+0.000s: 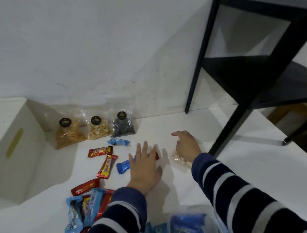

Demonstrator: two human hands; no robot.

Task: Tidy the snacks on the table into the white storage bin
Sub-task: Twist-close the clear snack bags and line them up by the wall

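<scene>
The white table (190,186) carries scattered snack bars (106,165), three clear snack bags (97,128) (against the wall) and a white bin (9,144).

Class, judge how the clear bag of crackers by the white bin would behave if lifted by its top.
The bag of crackers would probably sag, since its film looks thin and crinkled. The stacked crackers could shift or crack. It likely feels light for its bulk.

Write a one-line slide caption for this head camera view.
Both hands, left and right, reach over scattered snacks beside the white bin.
</scene>
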